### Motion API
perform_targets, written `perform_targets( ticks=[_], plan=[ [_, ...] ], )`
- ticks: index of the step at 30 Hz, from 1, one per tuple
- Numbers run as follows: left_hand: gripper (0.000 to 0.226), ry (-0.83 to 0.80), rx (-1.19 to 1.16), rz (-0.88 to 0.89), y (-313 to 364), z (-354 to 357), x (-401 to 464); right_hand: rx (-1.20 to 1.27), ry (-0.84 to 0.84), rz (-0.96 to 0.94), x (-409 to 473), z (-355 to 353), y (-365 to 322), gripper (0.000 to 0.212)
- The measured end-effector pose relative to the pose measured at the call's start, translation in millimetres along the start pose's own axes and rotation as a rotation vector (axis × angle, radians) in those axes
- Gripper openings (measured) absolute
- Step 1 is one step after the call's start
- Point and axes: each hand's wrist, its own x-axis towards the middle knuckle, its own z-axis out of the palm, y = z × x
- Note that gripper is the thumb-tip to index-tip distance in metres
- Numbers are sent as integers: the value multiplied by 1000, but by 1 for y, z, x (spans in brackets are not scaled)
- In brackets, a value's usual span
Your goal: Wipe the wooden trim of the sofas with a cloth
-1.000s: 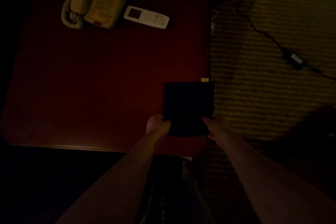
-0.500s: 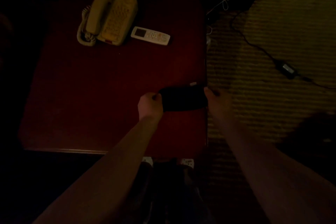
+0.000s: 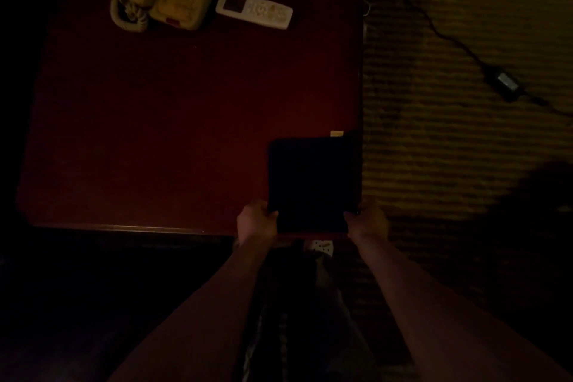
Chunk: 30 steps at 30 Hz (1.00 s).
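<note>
The dark cloth (image 3: 313, 183) lies spread flat at the near right corner of the red bench (image 3: 173, 121). The left hand (image 3: 256, 220) pinches its near left corner and the right hand (image 3: 367, 220) pinches its near right corner, fingers curled.

left hand (image 3: 256, 220) and right hand (image 3: 367, 221) side by side, each gripping the cloth (image 3: 313, 183)
</note>
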Motion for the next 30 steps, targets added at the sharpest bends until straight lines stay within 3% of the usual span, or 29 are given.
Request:
perform_targets(
  ticks=[8, 11, 14, 17, 21, 26, 28, 30],
  plan=[
    [23, 82, -33, 23, 6, 5, -9, -183, 29, -42, -1, 0, 7, 28],
    [25, 36, 148, 151, 7, 8, -13, -381, 57, -110, -6, 0, 8, 31],
    [51, -80, 500, 245, 9, 9, -12, -682, 80, -309, -11, -1, 10, 34],
    [74, -54, 766, 250, 7, 9, -10, -952, -15, -490, -17, -2, 3, 40],
    [75, -56, 944, 274, 11, 6, -15, -1062, -133, -366, -19, 1, -17, 29],
    [59, -268, 701, 38, 32, -19, -40, -1154, -354, -373, -34, -17, -40, 17],
    [46, -295, 679, 44, 37, -35, -52, -1145, -370, -443, -40, -28, -47, 11],
    [34, -307, 657, 71, 44, -52, -63, -1145, -358, -493, -55, -44, -62, 21]
  ],
)
